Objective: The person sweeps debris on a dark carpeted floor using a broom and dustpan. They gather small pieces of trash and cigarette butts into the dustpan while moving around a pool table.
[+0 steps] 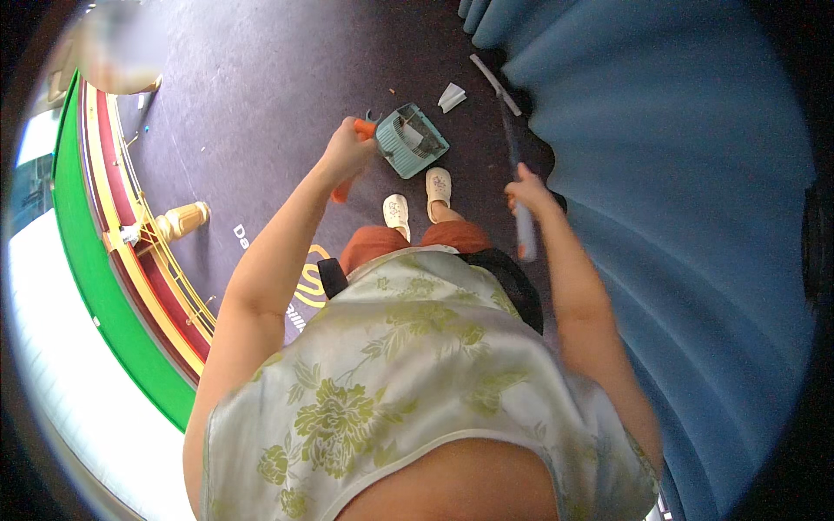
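Observation:
My left hand (350,151) is closed around the orange handle (365,128) of a light blue-green dustpan (404,151). Some litter lies inside the pan, which is in front of my feet. On the right, my right hand (531,194) grips the long handle of a sweeping tool with a narrow pale head (496,84); the head is by the curtain's lower edge, and whether it is a broom or a squeegee I cannot tell. A crumpled white paper (451,97) lies on the dark carpet beyond the pan.
A blue pleated curtain (664,150) hangs along the right side. On the left stands a billiard table with green cloth (98,286) and turned wooden legs (182,221). Small bits of litter dot the carpet (260,78), which bears printed writing. A blurred shape is at the upper left.

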